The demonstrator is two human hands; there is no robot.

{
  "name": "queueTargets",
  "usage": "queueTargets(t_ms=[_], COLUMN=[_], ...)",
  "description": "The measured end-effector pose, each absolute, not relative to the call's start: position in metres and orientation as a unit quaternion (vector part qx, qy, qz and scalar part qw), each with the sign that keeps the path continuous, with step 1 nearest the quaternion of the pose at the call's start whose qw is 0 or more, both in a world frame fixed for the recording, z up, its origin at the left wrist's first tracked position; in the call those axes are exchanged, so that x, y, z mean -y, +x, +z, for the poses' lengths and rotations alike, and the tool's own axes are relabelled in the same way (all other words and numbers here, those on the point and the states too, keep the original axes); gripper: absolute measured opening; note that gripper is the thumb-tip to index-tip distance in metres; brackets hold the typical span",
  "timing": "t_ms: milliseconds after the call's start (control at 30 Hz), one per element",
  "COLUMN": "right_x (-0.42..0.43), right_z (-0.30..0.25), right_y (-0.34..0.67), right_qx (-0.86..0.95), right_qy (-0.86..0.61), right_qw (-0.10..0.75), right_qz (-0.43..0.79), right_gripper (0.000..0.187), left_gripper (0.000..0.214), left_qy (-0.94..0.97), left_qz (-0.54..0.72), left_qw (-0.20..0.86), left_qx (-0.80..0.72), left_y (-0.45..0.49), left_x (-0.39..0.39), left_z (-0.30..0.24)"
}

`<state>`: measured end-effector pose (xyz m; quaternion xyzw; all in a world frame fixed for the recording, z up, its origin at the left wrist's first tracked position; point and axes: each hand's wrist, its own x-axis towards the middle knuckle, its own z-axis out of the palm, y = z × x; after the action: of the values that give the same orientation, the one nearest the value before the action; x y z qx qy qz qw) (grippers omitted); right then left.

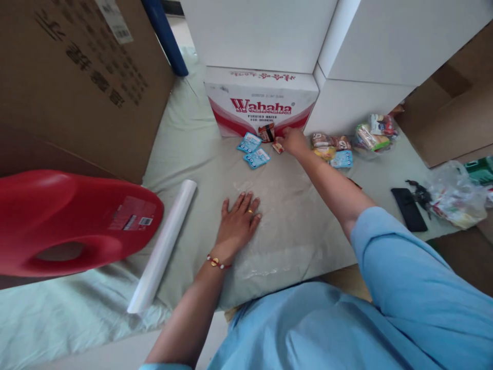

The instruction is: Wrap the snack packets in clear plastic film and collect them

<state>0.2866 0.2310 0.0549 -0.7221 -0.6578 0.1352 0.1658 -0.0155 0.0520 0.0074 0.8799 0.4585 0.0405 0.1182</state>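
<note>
My left hand (239, 221) lies flat with fingers spread on a clear plastic sheet (285, 226) laid over the pale green cloth. My right hand (292, 141) reaches far forward to the foot of the Wahaha box (262, 103), fingers closed around a small red-and-white packet (278, 148). Two blue sachets (253, 150) lie just left of that hand, with a dark snack packet (266, 132) leaning on the box. More snack packets (331, 146) sit right of my wrist.
A white roll of plastic film (164, 246) lies at the left beside a red plastic container (73, 221). A big cardboard box (77, 77) stands at the back left. A black phone (409, 209), keys (420, 193) and bags of snacks (458, 198) lie at the right.
</note>
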Motion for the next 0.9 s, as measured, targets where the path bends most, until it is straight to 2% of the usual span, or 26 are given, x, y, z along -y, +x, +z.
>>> queueTargets(t_ms=[233, 333, 400, 467, 500, 567, 633, 700, 767, 900], right_x=[-0.272, -0.254, -0.229, -0.197, -0.179, -0.144, -0.114, -0.092, -0.077, -0.056], right_z=[0.041, 0.044, 0.053, 0.067, 0.075, 0.089, 0.096, 0.094, 0.087, 0.075], right_y=[0.249, 0.261, 0.274, 0.287, 0.292, 0.295, 0.288, 0.271, 0.253, 0.232], right_qx=[0.603, 0.606, 0.605, 0.62, 0.639, 0.698, 0.759, 0.805, 0.838, 0.852], right_qy=[-0.748, -0.715, -0.673, -0.604, -0.561, -0.476, -0.405, -0.369, -0.375, -0.467], right_qw=[0.236, 0.318, 0.376, 0.385, 0.355, 0.236, 0.107, 0.018, -0.034, -0.039], right_qz=[0.143, 0.143, 0.199, 0.321, 0.39, 0.481, 0.498, 0.464, 0.395, 0.233], right_gripper=[0.025, 0.02, 0.02, 0.025, 0.027, 0.027, 0.02, 0.014, 0.016, 0.016], left_gripper=[0.054, 0.054, 0.053, 0.053, 0.054, 0.054, 0.055, 0.056, 0.057, 0.057], left_qy=[0.878, 0.878, 0.877, 0.877, 0.877, 0.878, 0.878, 0.878, 0.878, 0.879], left_qz=[0.045, 0.047, 0.048, 0.047, 0.045, 0.042, 0.04, 0.038, 0.036, 0.029], left_qw=[0.128, 0.13, 0.132, 0.133, 0.133, 0.133, 0.13, 0.125, 0.121, 0.116], left_qx=[-0.458, -0.459, -0.459, -0.459, -0.459, -0.459, -0.459, -0.46, -0.462, -0.461], left_y=[-0.017, -0.017, -0.016, -0.016, -0.016, -0.016, -0.016, -0.016, -0.016, -0.015], left_x=[-0.052, -0.052, -0.052, -0.052, -0.052, -0.052, -0.053, -0.054, -0.055, -0.055], left_z=[0.008, 0.01, 0.011, 0.012, 0.011, 0.01, 0.008, 0.006, 0.005, 0.006])
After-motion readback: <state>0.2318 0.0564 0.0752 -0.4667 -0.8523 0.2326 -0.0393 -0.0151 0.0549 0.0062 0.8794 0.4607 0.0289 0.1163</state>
